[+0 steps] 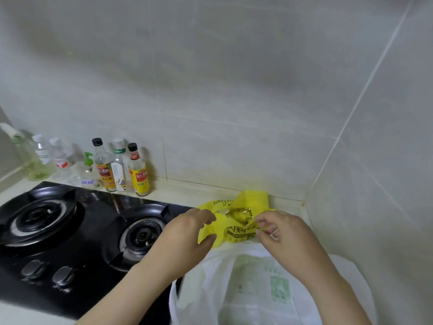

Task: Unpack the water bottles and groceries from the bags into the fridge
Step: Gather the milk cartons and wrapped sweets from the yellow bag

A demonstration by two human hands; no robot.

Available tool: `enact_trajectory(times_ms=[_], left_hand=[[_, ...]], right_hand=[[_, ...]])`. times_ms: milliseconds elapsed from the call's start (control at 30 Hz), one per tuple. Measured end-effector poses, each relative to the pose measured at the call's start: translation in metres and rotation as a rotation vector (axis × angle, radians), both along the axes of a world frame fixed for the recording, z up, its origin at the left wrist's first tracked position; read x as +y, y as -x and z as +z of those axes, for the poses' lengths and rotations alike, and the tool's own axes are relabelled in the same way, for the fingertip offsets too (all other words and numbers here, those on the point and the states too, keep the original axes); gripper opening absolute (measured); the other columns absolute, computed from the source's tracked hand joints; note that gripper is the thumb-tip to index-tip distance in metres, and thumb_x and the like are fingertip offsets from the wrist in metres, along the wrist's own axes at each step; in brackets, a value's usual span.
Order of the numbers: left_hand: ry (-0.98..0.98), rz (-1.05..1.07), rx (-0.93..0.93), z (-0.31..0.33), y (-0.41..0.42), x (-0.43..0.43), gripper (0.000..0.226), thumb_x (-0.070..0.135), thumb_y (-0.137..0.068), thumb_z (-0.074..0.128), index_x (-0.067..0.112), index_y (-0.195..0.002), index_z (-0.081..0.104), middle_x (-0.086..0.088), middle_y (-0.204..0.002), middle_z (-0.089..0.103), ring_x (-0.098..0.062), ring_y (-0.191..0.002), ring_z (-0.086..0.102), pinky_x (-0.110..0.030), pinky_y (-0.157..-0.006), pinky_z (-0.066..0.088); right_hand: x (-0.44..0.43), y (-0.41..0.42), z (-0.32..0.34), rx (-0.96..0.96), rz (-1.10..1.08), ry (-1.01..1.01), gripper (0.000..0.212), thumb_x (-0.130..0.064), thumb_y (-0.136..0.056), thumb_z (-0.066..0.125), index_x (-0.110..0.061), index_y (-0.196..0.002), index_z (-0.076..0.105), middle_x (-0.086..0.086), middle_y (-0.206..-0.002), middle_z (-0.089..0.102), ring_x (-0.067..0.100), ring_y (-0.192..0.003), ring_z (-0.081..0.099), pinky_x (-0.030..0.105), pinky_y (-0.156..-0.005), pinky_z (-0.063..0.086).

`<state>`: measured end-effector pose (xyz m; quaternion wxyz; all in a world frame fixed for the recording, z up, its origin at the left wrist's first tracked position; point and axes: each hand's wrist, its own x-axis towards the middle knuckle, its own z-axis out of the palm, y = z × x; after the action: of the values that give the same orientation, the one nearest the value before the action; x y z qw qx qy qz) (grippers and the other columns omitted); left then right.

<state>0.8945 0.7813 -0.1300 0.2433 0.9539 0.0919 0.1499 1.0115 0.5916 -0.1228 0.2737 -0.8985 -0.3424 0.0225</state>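
Head: tiled wall [234,90], counter [180,195], stove [91,233], yellow bag [254,200].

Pale tiled walls [234,90] meet behind a black gas hob [70,231].

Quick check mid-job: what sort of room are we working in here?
Most likely a home kitchen: a black two-burner gas stove, and condiment bottles lined up along the tiled wall.

white bag [210,289] cropped below, yellow bag [253,200] contents unclear
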Motion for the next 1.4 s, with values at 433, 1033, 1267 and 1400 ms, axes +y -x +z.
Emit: enact_trajectory(times_ms=[433,1033,1267,1400], left_hand=[[0.004,-0.115,0.104,-0.037,-0.075,0.027,0.031,0.033,-0.089,0.057,0.027,-0.12,0.055,0.013,-0.115,0.058,-0.004,-0.103,0.055,-0.017,-0.087,0.041],[0.014,-0.195,0.316,-0.117,-0.159,0.079,0.031,0.03,-0.093,0.051,0.022,-0.123,0.056,0.004,-0.117,0.06,-0.016,-0.104,0.058,-0.028,-0.088,0.044],[-0.039,-0.207,0.465,-0.154,-0.194,0.086,0.03,0.028,-0.098,0.041,0.011,-0.111,0.062,-0.009,-0.11,0.064,-0.027,-0.103,0.058,-0.037,-0.087,0.045],[-0.018,-0.215,0.477,-0.167,-0.207,0.088,0.031,0.023,-0.098,0.041,0.012,-0.123,0.057,-0.007,-0.124,0.06,-0.027,-0.113,0.055,-0.035,-0.091,0.044]], right_hand=[[0.012,-0.059,-0.034,0.049,-0.063,0.122,0.022,-0.025,-0.084,0.063,-0.029,-0.105,0.068,-0.014,-0.093,0.066,0.005,-0.084,0.061,0.028,-0.079,0.051],[0.071,-0.143,-0.102,0.076,0.042,0.376,0.02,-0.026,-0.087,0.056,-0.025,-0.104,0.067,-0.005,-0.105,0.068,0.015,-0.101,0.061,0.03,-0.083,0.049],[0.093,-0.175,-0.129,0.084,0.113,0.518,0.021,-0.026,-0.088,0.055,-0.02,-0.106,0.065,0.001,-0.106,0.066,0.022,-0.102,0.06,0.034,-0.084,0.048],[0.101,-0.185,-0.143,0.101,0.145,0.572,0.029,-0.031,-0.09,0.057,-0.022,-0.117,0.063,0.0,-0.118,0.063,0.021,-0.11,0.057,0.032,-0.089,0.047]])
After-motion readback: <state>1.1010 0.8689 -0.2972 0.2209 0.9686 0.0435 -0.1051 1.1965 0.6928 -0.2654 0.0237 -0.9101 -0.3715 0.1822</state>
